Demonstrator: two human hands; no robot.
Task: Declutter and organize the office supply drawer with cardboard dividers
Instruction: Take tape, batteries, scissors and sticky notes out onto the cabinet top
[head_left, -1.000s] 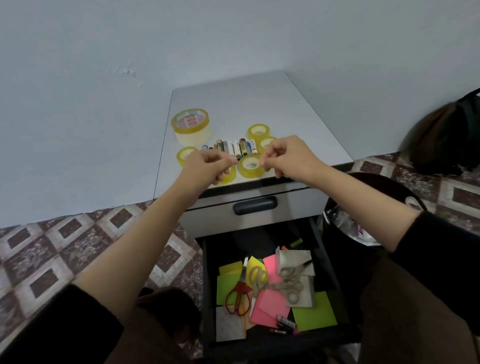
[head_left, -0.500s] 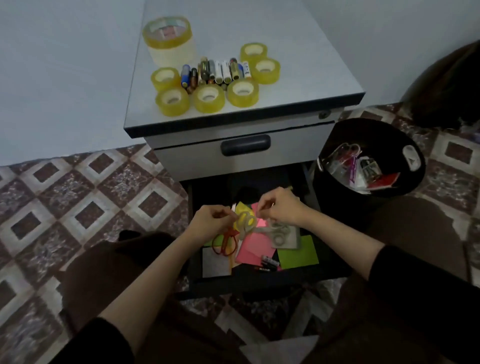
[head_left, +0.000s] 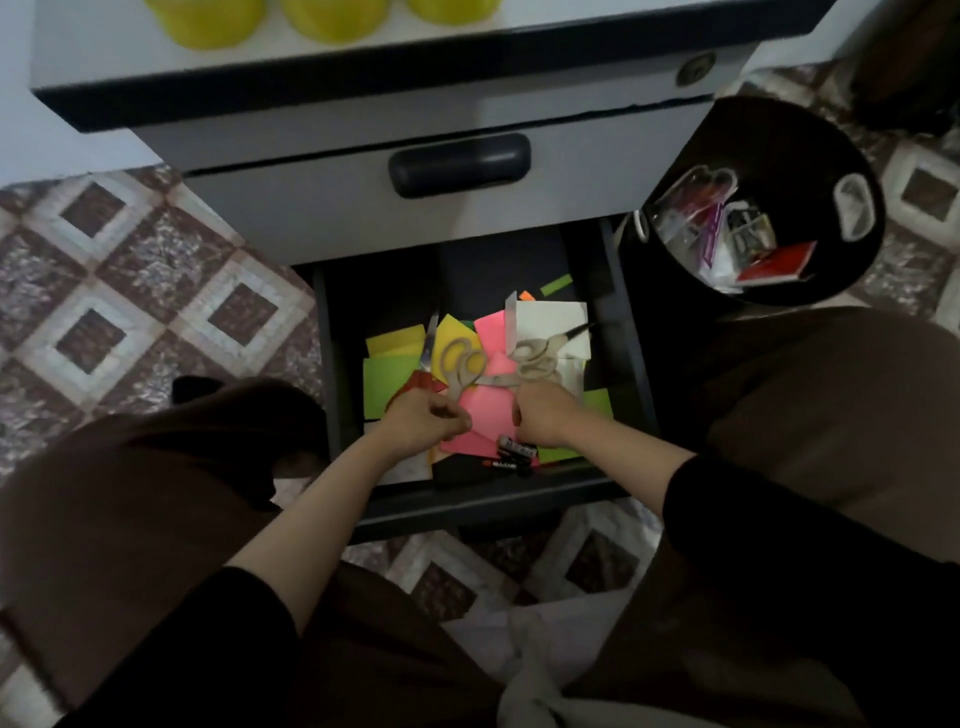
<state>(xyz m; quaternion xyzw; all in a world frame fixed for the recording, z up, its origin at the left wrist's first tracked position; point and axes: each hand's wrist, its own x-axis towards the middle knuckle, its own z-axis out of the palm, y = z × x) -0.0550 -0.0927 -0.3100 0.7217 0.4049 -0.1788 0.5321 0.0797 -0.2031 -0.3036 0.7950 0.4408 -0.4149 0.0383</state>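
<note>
The bottom drawer (head_left: 493, 506) stands open and holds a loose heap of coloured paper notes (head_left: 483, 405). On the heap lie yellow-handled scissors (head_left: 460, 364), grey scissors (head_left: 537, 356) and red-handled scissors (head_left: 423, 382), the last partly under my left hand. A few batteries (head_left: 514, 449) lie near the drawer's front. My left hand (head_left: 426, 423) hovers low over the notes with fingers curled and nothing visible in it. Beside it, my right hand (head_left: 543, 415) is curled too, its knuckles against the grey scissors' handles and its fingertips hidden.
Above is a shut grey drawer with a dark handle (head_left: 460, 163). Yellow tape rolls (head_left: 208, 21) sit on the cabinet top. A black bin (head_left: 779, 119) with discarded packaging stands right of the drawer. My knees flank the drawer on the patterned tile floor.
Both hands have come down from the cabinet top, where they were by the batteries and tape rolls, into the open drawer. My view has tilted down with them.
</note>
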